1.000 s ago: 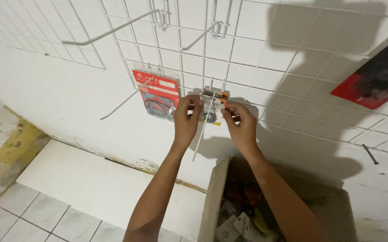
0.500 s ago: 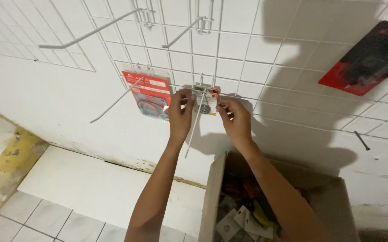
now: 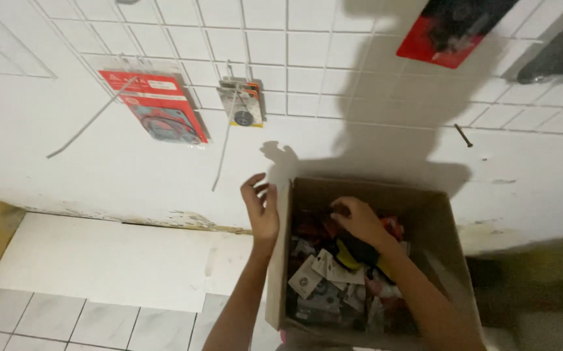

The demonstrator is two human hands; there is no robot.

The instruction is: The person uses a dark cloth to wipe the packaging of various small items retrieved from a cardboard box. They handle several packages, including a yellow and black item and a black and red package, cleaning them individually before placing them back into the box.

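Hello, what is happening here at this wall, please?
A person stands before a white wire grid on the wall, with a cardboard box of small packaged items below. The right hand reaches into the box among the packets. The left hand is open beside the box's left wall. A small carded item and a red package hang on hooks above.

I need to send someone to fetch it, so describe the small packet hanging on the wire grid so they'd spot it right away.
Start at the white wire grid on the wall above the open cardboard box. On a hook just right of the large red carded pack hangs the small carded packet. It is the smallest pack, greyish with an orange top edge and a dark round part showing.
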